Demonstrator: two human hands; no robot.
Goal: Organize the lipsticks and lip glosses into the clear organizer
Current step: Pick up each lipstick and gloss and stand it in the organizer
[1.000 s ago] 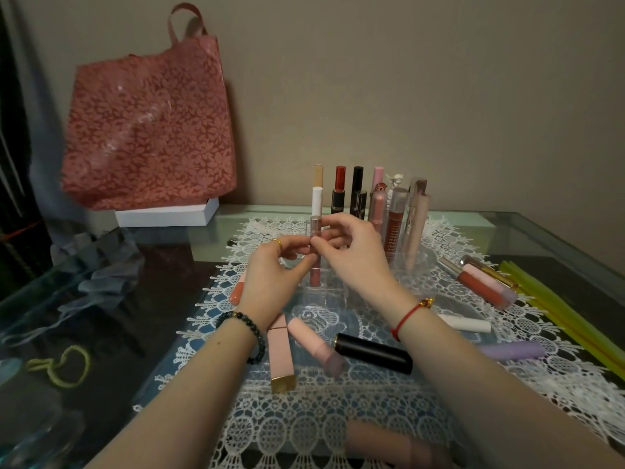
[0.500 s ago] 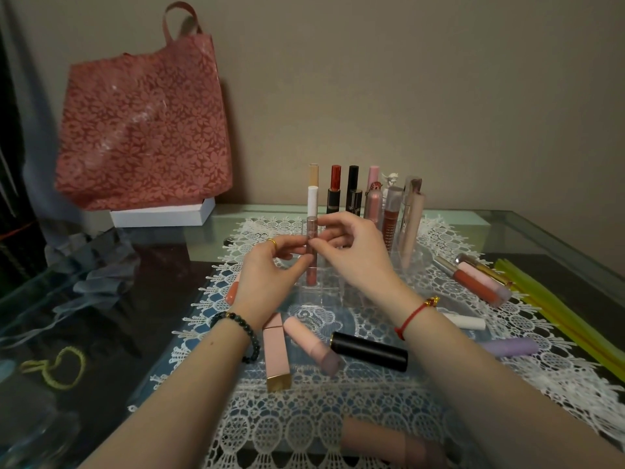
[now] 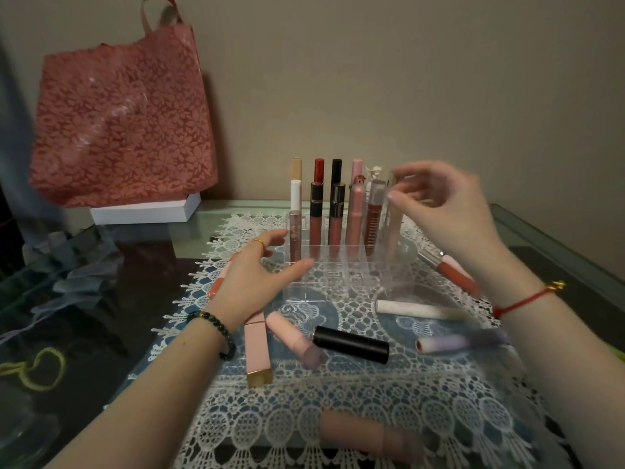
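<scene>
Stock on the glass-topped bench, all on a white lace mat. Clear acrylic compartment organizer sits mid-mat, back rows holding upright tubes, L to R: white-capped stick, red-capped gloss, black-capped gloss, pink metallic tube, brown-red gloss w/ clear cap, pale tall tube. Small rose gloss w/ silver cap stands upright in the L column, in front of the white-capped stick, just beside your L fingertips. Your left hand: fingers relaxed, holding nothing, thumb tip at the organizer's L front; contact unclear. Your right hand: raised over the organizer's R end, blurred, fingers loosely curled, nothing in them. Lying loose on the mat: square pink lipstick w/ gold end, round pink lipstick, black cylinder lipstick, white tube, lilac tube, coral gloss under your R wrist, orange-pink gloss partly hidden by your L hand, large pink tube at the near edge. Off-mat: red floral tote bag on a white box, back L.
</scene>
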